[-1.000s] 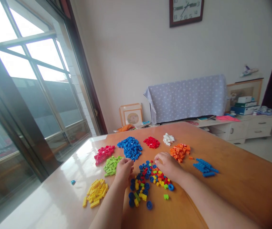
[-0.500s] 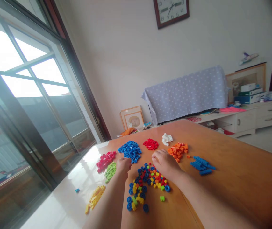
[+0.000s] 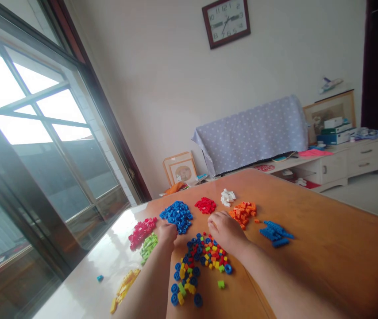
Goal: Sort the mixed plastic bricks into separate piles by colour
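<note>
My left hand [image 3: 167,232] is closed at the near edge of a pile of blue toy bricks [image 3: 177,214], between it and the light green bricks [image 3: 148,246]. Its fingertips are turned away, so anything in them is hidden. My right hand [image 3: 222,225] is also closed, over the table just left of the orange bricks [image 3: 243,213] and below the red bricks [image 3: 205,204]. What its curled fingers hold cannot be made out. Between my forearms spreads a mixed heap of small bricks [image 3: 213,253] in red, yellow, green and orange, with round blue pieces [image 3: 194,271] among them.
Sorted around the table [image 3: 325,248] are pink bricks [image 3: 141,232], yellow bricks [image 3: 125,287], white bricks [image 3: 228,197] and long blue bricks [image 3: 276,233]. One small blue piece [image 3: 100,278] lies far left. A single green brick [image 3: 221,284] sits near my right forearm.
The view has tilted up and turned slightly right, so the scene sits lower and further left. Both hands stay closed in nearly the same places over the table.
</note>
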A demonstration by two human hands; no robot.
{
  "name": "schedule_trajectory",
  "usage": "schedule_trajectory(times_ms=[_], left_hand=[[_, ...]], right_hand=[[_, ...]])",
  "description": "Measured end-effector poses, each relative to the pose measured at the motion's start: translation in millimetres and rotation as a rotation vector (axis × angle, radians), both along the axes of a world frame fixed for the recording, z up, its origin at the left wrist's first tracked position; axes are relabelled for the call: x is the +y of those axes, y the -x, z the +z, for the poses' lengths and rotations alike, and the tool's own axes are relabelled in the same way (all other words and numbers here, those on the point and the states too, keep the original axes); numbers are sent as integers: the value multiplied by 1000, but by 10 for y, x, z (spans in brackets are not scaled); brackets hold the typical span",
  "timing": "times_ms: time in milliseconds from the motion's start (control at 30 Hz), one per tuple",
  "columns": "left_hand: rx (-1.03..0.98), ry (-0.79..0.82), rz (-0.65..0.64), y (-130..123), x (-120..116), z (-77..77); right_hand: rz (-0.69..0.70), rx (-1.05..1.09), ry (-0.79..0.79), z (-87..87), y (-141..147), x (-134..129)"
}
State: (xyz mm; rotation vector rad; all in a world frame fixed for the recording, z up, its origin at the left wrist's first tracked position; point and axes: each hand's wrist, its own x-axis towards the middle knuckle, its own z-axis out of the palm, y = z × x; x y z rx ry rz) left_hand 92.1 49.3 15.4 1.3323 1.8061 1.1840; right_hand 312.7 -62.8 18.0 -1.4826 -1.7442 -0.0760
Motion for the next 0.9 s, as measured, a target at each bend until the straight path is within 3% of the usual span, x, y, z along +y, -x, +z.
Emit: schedule_trajectory(times_ms=[233, 400, 500, 667, 900], left_hand=[[-174, -18, -153, 175, -367, 131], [-187, -55, -271, 237, -726, 123], [-135, -80, -319, 242, -862, 99], [-11, -58, -476, 320, -961, 156], [288, -37, -742, 476, -1105, 219]], right_hand=[[-5, 4, 80, -12, -37, -4], [-68, 31, 218, -72, -70, 54], [-59, 40, 336, -98, -117, 77], [85, 37, 541, -106, -232, 18], [247, -58, 640, -109, -232, -142]])
